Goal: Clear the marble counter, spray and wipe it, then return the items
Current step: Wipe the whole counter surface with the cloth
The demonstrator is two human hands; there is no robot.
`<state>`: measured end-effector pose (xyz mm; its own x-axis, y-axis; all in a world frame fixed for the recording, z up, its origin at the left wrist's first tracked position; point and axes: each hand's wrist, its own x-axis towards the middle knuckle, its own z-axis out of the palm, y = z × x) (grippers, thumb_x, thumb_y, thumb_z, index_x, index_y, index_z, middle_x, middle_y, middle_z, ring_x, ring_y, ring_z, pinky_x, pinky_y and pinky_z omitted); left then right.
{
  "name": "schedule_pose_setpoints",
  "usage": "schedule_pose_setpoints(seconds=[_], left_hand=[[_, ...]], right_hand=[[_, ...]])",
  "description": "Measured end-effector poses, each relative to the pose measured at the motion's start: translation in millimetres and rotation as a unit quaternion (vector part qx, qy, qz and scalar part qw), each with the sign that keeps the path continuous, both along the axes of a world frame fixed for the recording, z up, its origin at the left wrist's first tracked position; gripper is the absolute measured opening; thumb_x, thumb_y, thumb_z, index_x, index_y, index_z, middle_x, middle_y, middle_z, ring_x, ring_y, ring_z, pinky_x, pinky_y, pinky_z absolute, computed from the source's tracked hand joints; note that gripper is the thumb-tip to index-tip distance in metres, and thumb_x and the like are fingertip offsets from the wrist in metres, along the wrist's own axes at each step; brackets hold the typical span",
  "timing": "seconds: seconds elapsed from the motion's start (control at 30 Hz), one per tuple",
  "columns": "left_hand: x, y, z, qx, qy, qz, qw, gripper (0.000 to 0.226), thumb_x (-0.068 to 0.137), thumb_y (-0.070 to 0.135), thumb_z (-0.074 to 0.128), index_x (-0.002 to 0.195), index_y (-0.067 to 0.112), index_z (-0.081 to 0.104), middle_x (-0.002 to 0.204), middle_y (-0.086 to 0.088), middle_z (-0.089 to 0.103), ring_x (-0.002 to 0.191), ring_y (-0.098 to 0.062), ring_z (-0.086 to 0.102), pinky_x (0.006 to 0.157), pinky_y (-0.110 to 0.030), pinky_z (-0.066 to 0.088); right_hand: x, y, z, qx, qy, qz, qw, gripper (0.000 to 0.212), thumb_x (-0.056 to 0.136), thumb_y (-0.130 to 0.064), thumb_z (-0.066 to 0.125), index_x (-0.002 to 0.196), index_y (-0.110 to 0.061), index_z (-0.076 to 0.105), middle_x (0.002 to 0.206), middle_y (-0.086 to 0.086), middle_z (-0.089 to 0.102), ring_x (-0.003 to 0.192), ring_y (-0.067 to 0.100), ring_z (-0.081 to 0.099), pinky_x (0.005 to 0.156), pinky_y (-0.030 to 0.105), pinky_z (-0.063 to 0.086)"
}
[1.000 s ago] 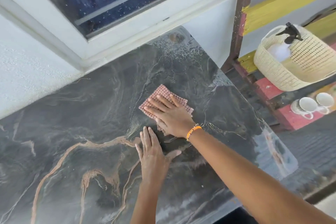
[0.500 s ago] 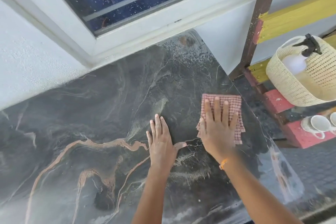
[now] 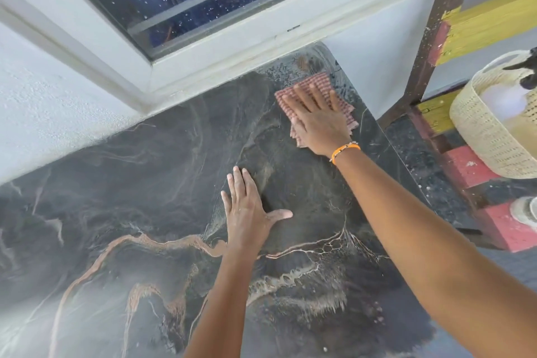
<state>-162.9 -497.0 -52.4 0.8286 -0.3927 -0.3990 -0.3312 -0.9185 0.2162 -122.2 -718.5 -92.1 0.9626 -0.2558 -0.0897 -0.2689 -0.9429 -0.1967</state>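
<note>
Item: checked cloth (image 3: pixel 343 118), red and white, folded into a pad, lay flat at the far right corner of the dark veined marble surface (image 3: pixel 145 197), just below the window sill (image 3: pixel 232 58) and near the right-hand edge. Handling, as judged: light, soft and limp, likely damp; no stiffness of its own, so best governed by a flat palm bearing down on the middle of the pad rather than by pinching an edge, which would let the folds open and trail. On polished stone it should slide freely under pressure. Right hand (image 3: pixel 318 122): lay on top of the cloth, fingers (image 3: pixel 305 96) straight and slightly spread, pressing it to the surface; nothing gripped or pinched. An orange band (image 3: pixel 345 150) sat at that wrist. Left hand (image 3: pixel 247 212): rested palm-down on bare marble, well apart from the cloth, fingers extended together, thumb out to the side; held nothing, apparently bracing. Also noted: woven basket (image 3: pixel 488 136) on a painted shelf to the right, off the surface, holding a spray bottle (image 3: pixel 502 99) only partly in view. Wiping step judged under way; return of items not yet done.
</note>
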Motion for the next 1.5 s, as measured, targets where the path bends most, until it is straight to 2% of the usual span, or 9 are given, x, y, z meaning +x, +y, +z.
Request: schedule_pose_setpoints(seconds=[0.17, 0.27, 0.47, 0.7, 0.83, 1.0, 1.2, 1.4, 1.5], left_hand=[[19, -12, -2, 0.062, -0.012, -0.009, 0.998, 0.127, 0.061, 0.076, 0.055, 0.147, 0.005, -0.008, 0.158, -0.011, -0.012, 0.146, -0.027, -0.007, 0.116, -0.047, -0.003], [20, -13, -3, 0.086, -0.033, -0.016, 0.996, 0.128, 0.059, 0.078, 0.052, 0.147, 0.006, -0.006, 0.158, -0.011, -0.01, 0.146, -0.027, -0.003, 0.117, -0.048, -0.001], [25, -20, -3, 0.119, -0.04, -0.014, 0.992, 0.132, 0.056, 0.075, 0.06, 0.147, 0.005, -0.006, 0.158, -0.012, -0.01, 0.146, -0.027, 0.0, 0.117, -0.048, 0.0], [23, -20, -1, 0.124, -0.028, -0.001, 0.992, 0.132, 0.055, 0.076, 0.058, 0.147, 0.008, -0.008, 0.158, -0.008, -0.014, 0.147, -0.024, -0.002, 0.117, -0.048, 0.001], [22, -20, 2, 0.124, -0.025, 0.001, 0.992, 0.131, 0.056, 0.077, 0.055, 0.147, 0.009, -0.009, 0.158, -0.007, -0.016, 0.147, -0.024, -0.003, 0.117, -0.048, 0.002], [21, -21, 2, 0.123, -0.022, 0.0, 0.992, 0.13, 0.057, 0.076, 0.056, 0.147, 0.009, -0.01, 0.158, -0.007, -0.016, 0.147, -0.024, -0.004, 0.117, -0.048, 0.001], [21, -19, 1, 0.113, -0.02, -0.006, 0.993, 0.13, 0.058, 0.076, 0.055, 0.147, 0.008, -0.009, 0.158, -0.009, -0.015, 0.147, -0.026, -0.003, 0.117, -0.048, 0.001], [21, -17, -1, 0.093, -0.024, -0.015, 0.995, 0.129, 0.06, 0.076, 0.054, 0.146, 0.004, -0.008, 0.158, -0.012, -0.012, 0.146, -0.028, -0.003, 0.116, -0.05, 0.002], [13, -8, 0, 0.038, -0.023, -0.001, 0.999, 0.124, 0.064, 0.075, 0.051, 0.147, 0.003, -0.007, 0.158, -0.011, -0.013, 0.146, -0.026, -0.007, 0.116, -0.05, -0.002]], right_hand=[[-36, -28, -4, 0.007, -0.028, -0.168, 0.985, 0.053, 0.097, -0.037, 0.025, 0.148, -0.028, 0.015, 0.159, 0.003, 0.012, 0.146, 0.032, 0.008, 0.117, 0.054, 0.007], [-53, 4, -6, 0.003, -0.025, -0.216, 0.976, 0.056, 0.096, -0.036, 0.027, 0.149, -0.024, 0.014, 0.159, 0.009, 0.011, 0.145, 0.036, 0.006, 0.115, 0.054, 0.001], [6, 69, -4, 0.01, -0.006, -0.004, 1.0, 0.058, 0.097, -0.041, 0.018, 0.148, -0.028, -0.004, 0.159, 0.005, -0.008, 0.146, 0.03, -0.01, 0.117, 0.052, -0.006], [117, 61, 5, 0.005, 0.013, 0.19, 0.982, 0.052, 0.099, -0.042, 0.021, 0.148, -0.035, 0.008, 0.159, -0.006, 0.004, 0.147, 0.021, 0.001, 0.119, 0.05, -0.001], [112, 13, 2, -0.005, -0.004, 0.151, 0.988, 0.052, 0.098, -0.04, 0.022, 0.148, -0.034, 0.008, 0.159, -0.007, 0.008, 0.147, 0.02, 0.006, 0.118, 0.052, 0.001], [87, -67, 2, 0.001, -0.014, -0.022, 1.0, 0.052, 0.099, -0.036, 0.022, 0.149, -0.029, 0.011, 0.159, -0.004, 0.009, 0.146, 0.024, 0.008, 0.118, 0.053, 0.006], [44, -67, 4, 0.028, -0.008, -0.145, 0.989, 0.054, 0.099, -0.03, 0.025, 0.149, -0.016, 0.012, 0.159, 0.007, 0.009, 0.144, 0.031, 0.015, 0.117, 0.049, 0.015], [0, -3, 2, -0.009, 0.002, -0.09, 0.996, 0.056, 0.099, -0.035, 0.021, 0.15, -0.021, 0.004, 0.16, 0.005, 0.0, 0.147, 0.028, -0.002, 0.118, 0.044, -0.004], [13, 44, 1, 0.004, 0.008, -0.035, 0.999, 0.056, 0.099, -0.035, 0.022, 0.15, -0.023, 0.003, 0.16, 0.003, 0.0, 0.147, 0.027, -0.002, 0.119, 0.044, -0.004]])
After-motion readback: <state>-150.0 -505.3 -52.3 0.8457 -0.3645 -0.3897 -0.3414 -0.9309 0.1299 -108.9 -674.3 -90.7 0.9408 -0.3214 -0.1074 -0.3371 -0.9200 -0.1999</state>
